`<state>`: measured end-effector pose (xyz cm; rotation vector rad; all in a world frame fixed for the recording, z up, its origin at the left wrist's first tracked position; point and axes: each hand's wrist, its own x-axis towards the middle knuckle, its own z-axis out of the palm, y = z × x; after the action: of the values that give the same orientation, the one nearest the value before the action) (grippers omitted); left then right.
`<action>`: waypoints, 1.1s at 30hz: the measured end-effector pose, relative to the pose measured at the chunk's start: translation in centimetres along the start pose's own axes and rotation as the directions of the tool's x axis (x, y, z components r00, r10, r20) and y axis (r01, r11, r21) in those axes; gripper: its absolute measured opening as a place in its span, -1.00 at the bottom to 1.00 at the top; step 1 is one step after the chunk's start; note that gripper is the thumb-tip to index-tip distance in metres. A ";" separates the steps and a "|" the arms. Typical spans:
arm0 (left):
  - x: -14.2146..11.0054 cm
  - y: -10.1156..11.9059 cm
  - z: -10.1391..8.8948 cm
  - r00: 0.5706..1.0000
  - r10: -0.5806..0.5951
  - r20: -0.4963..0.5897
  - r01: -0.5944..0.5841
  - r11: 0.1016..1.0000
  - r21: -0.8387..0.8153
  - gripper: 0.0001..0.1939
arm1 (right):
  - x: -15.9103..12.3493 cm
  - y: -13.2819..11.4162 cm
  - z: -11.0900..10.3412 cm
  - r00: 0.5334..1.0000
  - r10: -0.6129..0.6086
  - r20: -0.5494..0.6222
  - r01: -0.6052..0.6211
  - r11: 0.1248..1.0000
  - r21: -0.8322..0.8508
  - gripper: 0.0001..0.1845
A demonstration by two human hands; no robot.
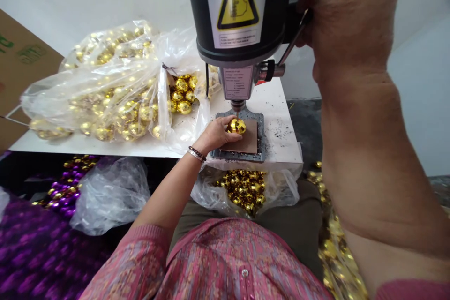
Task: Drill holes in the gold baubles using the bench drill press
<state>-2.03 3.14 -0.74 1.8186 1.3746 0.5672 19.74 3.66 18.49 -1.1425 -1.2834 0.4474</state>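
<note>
A seated worker in a patterned pink blouse (pixel 225 262) operates a bench drill press (pixel 239 9) on a white tabletop (pixel 277 117). A large clear plastic bag of gold mirror balls (pixel 105 84) fills the tabletop's far side, with a cardboard box (pixel 24 56) behind it. A second clear bag of gold mirror balls (pixel 242 190) sits just below the front edge, and purple-and-gold baubles (pixel 66 183) lie to the left.

The right hand (pixel 348 9) is raised high at the machine's side, by the drill's metal lever (pixel 295 37). The end of the lever disappears behind the hand, and its fingers are hidden, so whether they are clenched cannot be told.

The left hand (pixel 214 133), a beaded bracelet (pixel 197 153) at its wrist, is much the nearer to the work. Its fingers (pixel 225 130) are curled around a gold mirror ball (pixel 236 126), grasping it from the left. Being round, the ball has no long axis. It sits over a brown pad (pixel 242 143) on a metal base plate (pixel 260 136), directly beneath the drill bit (pixel 237 115), whose tip meets or nearly meets its top; the exact contact is too fine to tell.
</note>
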 end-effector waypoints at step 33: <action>-0.7 0.4 1.3 1.000 0.008 -0.023 -0.005 0.990 0.144 -0.22 | -11.0 5.5 -2.5 0.847 -0.532 -0.006 0.474 0.761 -0.443 -0.89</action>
<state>-1.03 2.03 -1.16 1.9368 1.4588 0.5060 20.48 -3.87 8.54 -1.0949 -1.5478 -0.3325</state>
